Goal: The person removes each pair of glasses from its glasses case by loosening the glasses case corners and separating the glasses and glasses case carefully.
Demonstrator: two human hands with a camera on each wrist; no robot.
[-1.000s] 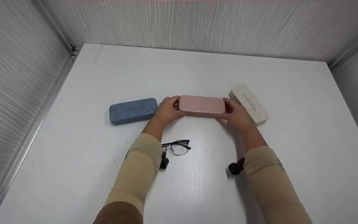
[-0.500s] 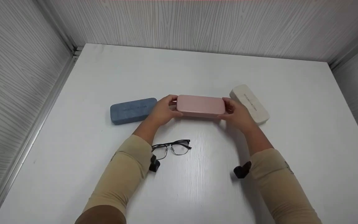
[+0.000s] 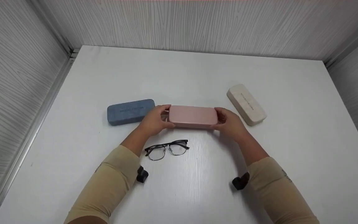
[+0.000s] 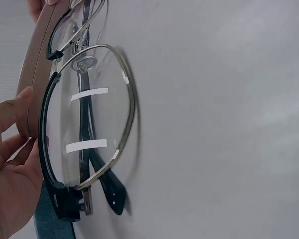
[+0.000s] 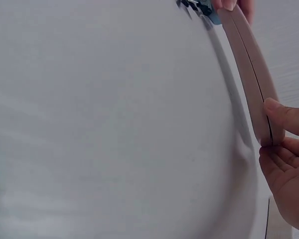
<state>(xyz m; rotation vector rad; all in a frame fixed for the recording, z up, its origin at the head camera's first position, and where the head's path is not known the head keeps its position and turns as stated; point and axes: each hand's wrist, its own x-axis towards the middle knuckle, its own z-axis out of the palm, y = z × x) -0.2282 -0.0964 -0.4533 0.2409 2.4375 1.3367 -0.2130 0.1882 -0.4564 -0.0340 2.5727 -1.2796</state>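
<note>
Between the fingers of the left hand and the fingers of the right hand is a pink case, held by its two short ends. Both hands are grasping it: each thumb presses on the side nearer to the person, and the other fingers bend behind the end. The case is closed and it lies lengthwise from one hand to the other. Whether its bottom touches the white table, I cannot tell.

Nearer to the person than the left fingers, there is a pair of eyeglasses with dark upper rims, apart from the case. To the left of the left fingers rests a blue case; the hand covers one corner of it, and I cannot tell if they touch. Beyond the right fingers and to their right, a cream case lies slantwise, just beside the hand. Both forearms wear beige sleeves.
</note>
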